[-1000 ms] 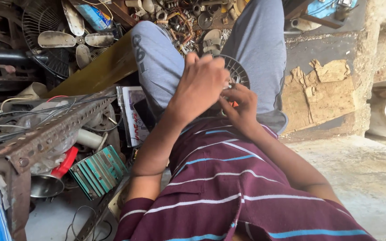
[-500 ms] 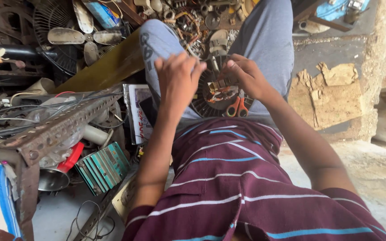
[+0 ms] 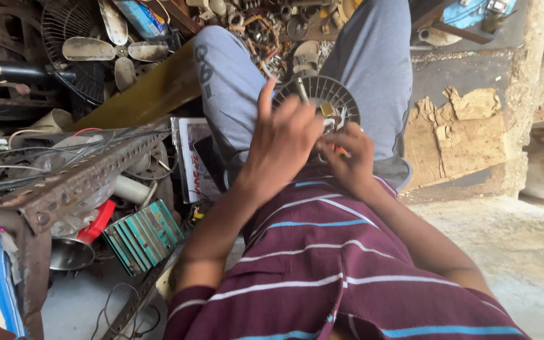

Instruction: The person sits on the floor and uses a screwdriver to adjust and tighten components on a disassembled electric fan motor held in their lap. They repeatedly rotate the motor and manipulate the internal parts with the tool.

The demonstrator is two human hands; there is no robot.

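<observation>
A round black slotted fan housing [image 3: 325, 94] rests in my lap between my grey trouser legs. My left hand [image 3: 281, 141] hovers over its near edge, one finger raised and the others blurred. A thin pale rod [image 3: 301, 89] sticks up just past those fingers, and I cannot tell whether they grip it. My right hand [image 3: 349, 157] is curled close beside the left. A bit of orange tool handle [image 3: 341, 151] shows between its fingers. Small metal parts at the housing's centre are mostly hidden by both hands.
A rusty perforated angle-iron frame [image 3: 77, 179] with wires stands at my left. Below it are a teal finned block [image 3: 143, 236] and a steel cup [image 3: 70, 252]. Fan blades [image 3: 118, 50] and a wire guard lie at the back left, scrap parts ahead, torn cardboard [image 3: 454, 135] at the right.
Half a second ago my hands were apart on either side of the housing, with the orange-handled pliers lying on it. Both hands have now come together over it, the right closing on the orange handle.
</observation>
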